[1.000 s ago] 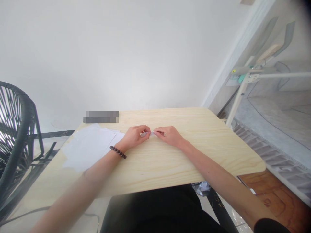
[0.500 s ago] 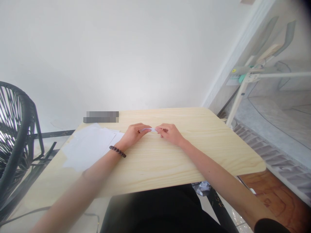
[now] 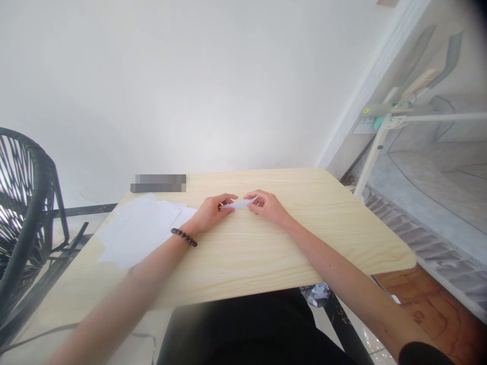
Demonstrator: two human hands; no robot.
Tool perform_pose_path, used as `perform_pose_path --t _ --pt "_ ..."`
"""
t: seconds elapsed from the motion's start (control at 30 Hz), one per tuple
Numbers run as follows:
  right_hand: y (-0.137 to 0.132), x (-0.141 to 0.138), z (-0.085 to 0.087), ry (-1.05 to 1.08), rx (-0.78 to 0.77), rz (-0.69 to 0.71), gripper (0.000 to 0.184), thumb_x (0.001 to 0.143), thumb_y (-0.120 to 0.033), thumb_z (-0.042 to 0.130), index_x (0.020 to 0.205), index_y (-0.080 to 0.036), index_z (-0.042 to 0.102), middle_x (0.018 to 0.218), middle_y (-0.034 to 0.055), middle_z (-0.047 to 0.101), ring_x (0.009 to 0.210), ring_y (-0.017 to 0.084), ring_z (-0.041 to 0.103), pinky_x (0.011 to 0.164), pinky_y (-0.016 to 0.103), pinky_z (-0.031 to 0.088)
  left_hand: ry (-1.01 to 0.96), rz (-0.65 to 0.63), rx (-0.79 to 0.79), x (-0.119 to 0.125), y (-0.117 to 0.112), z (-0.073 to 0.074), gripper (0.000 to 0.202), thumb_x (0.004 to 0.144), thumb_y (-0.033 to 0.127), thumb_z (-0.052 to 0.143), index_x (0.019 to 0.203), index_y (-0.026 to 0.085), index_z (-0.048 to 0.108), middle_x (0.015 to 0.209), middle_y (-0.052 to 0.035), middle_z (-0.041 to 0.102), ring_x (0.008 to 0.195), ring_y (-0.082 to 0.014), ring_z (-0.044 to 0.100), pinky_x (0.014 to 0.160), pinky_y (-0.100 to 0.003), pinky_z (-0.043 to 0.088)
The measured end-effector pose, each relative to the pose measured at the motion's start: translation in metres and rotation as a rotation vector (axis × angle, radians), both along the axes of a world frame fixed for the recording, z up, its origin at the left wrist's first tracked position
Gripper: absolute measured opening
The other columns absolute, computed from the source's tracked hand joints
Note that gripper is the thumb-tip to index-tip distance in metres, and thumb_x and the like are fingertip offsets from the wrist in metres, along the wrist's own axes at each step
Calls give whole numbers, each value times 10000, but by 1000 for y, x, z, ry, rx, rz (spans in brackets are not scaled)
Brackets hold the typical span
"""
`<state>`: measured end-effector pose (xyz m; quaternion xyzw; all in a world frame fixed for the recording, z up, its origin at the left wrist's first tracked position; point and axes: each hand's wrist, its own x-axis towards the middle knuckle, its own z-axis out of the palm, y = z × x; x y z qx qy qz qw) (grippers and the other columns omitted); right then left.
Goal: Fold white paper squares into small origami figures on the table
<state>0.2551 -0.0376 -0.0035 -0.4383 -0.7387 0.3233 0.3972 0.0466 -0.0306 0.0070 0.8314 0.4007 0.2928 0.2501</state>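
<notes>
A small narrow strip of folded white paper is held between both hands just above the light wooden table. My left hand, with a dark bead bracelet on its wrist, pinches the strip's left end. My right hand pinches the right end with fingers curled. The two hands are close together near the middle of the table's far half.
Several white paper sheets lie on the table's left part. A black wire chair stands at the left. A white wall is behind the table. A metal stand and tiled floor are at the right.
The paper strip shows longer and flatter between the fingers than before. Both hands have shifted slightly apart; the right hand moved a little up and right.
</notes>
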Motion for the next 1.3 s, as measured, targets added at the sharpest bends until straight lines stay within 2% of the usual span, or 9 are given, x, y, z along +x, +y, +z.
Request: perform_pose_path --t 0.07,0.2,0.37,0.5,0.63,0.73,0.97,1.13,1.3 --pt "-1 -1 1 -34 41 0 265 703 -218 536 963 -192 582 842 18 582 598 69 537 557 196 441 8 -5 0 0 0 -1 311 757 310 483 1046 215 546 898 -11 619 712 -124 541 655 -239 424" --pt "-2 -4 2 -126 153 44 154 724 -229 536 843 -183 621 833 18 597 676 86 538 603 197 429 32 -16 32 -1 1 0 223 774 325 463 894 215 616 861 10 635 696 -115 539 654 -222 418" --pt "-1 -3 3 -257 212 23 130 764 -231 500 802 -175 611 794 11 619 676 97 527 621 211 395 62 94 32 -3 2 0 224 752 376 494 803 218 645 737 30 646 592 -98 522 607 -208 412" --pt "0 -1 4 -326 224 -21 134 785 -229 468 797 -166 586 754 10 609 636 95 506 612 215 370 79 121 44 -4 4 1 210 749 347 498 818 222 652 715 32 653 574 -100 530 588 -204 409" --pt "0 -1 4 -361 238 -43 130 793 -221 453 803 -166 571 732 8 599 629 96 490 598 211 350 149 125 123 -5 6 2 213 761 335 481 811 231 660 744 25 664 626 -119 556 624 -216 401" --pt "1 -1 5 -362 218 -37 126 780 -235 478 795 -168 584 735 9 606 630 97 494 598 210 347 197 126 152 -5 7 3 217 765 344 475 815 239 658 767 20 665 666 -130 567 637 -220 396" --pt "0 1 2 -314 171 -45 144 742 -257 523 856 -196 587 782 -4 631 621 91 515 600 208 361 235 150 160 -6 5 1 225 760 367 470 862 248 632 771 16 636 624 -119 544 620 -224 397" --pt "-1 0 4 -267 221 -16 137 758 -187 448 838 -196 559 775 -20 610 571 67 488 594 193 363 242 145 180 -6 3 3 236 780 333 427 918 239 593 799 8 621 637 -120 535 616 -227 397" --pt "-2 0 7 -306 259 -14 172 715 -113 442 813 -180 566 750 -11 586 576 71 470 593 191 359 205 101 201 -4 0 4 212 782 294 412 892 224 578 835 4 613 656 -119 537 609 -220 399"
